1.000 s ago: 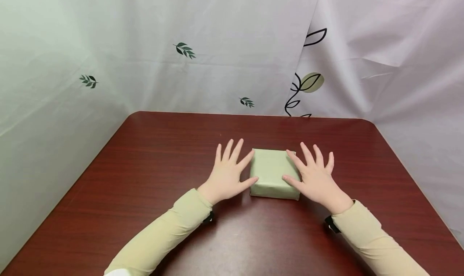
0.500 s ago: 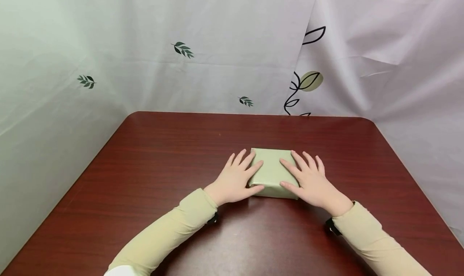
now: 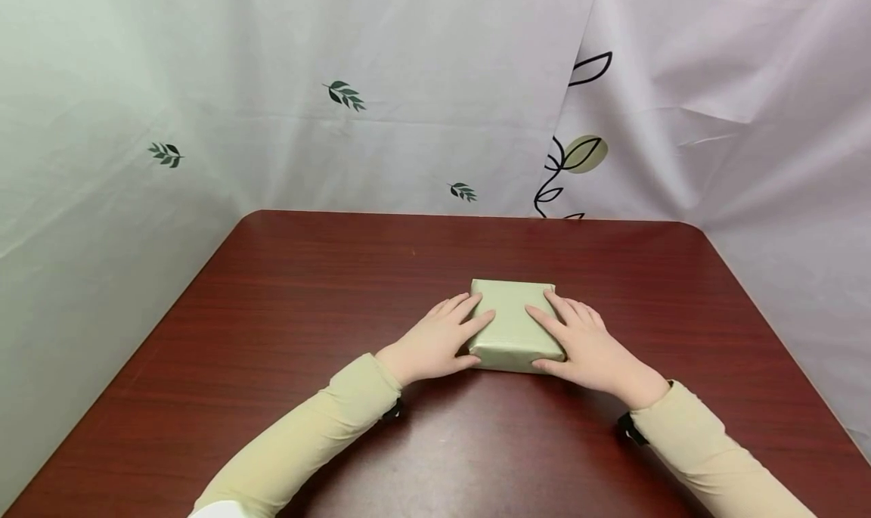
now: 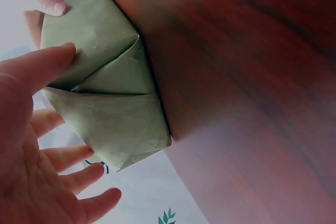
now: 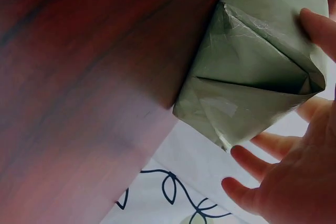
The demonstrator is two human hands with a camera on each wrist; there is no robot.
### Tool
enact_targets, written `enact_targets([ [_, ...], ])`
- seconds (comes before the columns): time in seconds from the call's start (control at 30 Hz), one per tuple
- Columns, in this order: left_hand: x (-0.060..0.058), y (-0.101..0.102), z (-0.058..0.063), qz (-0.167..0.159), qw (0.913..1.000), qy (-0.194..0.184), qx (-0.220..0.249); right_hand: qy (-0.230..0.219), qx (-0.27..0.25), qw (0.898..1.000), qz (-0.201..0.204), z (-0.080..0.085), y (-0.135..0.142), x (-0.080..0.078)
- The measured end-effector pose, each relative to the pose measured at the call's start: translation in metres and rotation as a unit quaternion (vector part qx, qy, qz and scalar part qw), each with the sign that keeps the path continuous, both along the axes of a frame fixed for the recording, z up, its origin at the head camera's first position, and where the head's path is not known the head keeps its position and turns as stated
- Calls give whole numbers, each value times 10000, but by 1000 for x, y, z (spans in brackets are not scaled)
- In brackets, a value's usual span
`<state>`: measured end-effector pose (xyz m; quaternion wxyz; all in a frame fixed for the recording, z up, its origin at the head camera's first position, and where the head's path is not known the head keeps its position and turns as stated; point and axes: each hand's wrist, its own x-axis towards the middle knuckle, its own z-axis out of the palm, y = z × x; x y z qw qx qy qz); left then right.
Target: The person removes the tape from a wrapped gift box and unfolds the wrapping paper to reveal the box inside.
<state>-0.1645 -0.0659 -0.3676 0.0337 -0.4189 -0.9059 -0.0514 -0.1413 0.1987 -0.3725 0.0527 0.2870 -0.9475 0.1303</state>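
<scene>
A small square box wrapped in pale green paper [image 3: 513,317] lies on the dark red wooden table [image 3: 327,276]. At its left side is my left hand [image 3: 435,340], index finger over the top and thumb near the front face. My right hand [image 3: 592,348] mirrors it on the right side, with fingers spread and fairly straight. Folded paper flaps show on the box's end in the left wrist view, where the thumb [image 4: 55,61] overlaps the wrapping. The right wrist view shows the opposite folded end of the box [image 5: 252,72], with several relaxed fingers [image 5: 252,163] beside it.
White curtains with leaf prints [image 3: 408,125] hang behind and along both sides of the table. Both forearms, in pale yellow sleeves [image 3: 306,435], reach in from the near edge, with a dark strap [image 3: 631,429] showing at the right wrist.
Both hands have come lower and closer in around the box, their spread fingers drawing nearer together. The box has stayed in about the same place.
</scene>
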Motion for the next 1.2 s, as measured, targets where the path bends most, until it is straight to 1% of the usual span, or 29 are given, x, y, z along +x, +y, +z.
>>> enact_targets([
  [0.2,1,0,-2,-471,9979,430,95,81,-121,9997,180,-1,0,-1],
  [0.27,1,0,-2,-577,9966,573,141,92,-165,9996,220,-1,0,-1],
  [0.33,1,0,-1,-638,9960,605,160,66,-211,9994,251,-2,0,-1],
  [0.5,1,-1,0,-710,9963,440,216,-50,-445,9986,278,-2,-1,-3],
  [0.7,0,-1,-1,-810,9958,277,337,-63,-891,9958,202,-5,-3,-6],
  [0.83,-1,0,-3,-907,9945,237,469,85,-1151,9932,175,-8,-3,-7],
  [1.0,0,-2,-3,-986,9925,192,693,450,-1471,9880,135,-7,-2,-7],
  [1.1,0,-3,-1,-957,9914,37,891,556,-1691,9840,57,-5,-2,-8],
  [1.2,-1,-4,0,-853,9906,-243,1043,451,-1872,9813,-41,-2,-3,-9],
])
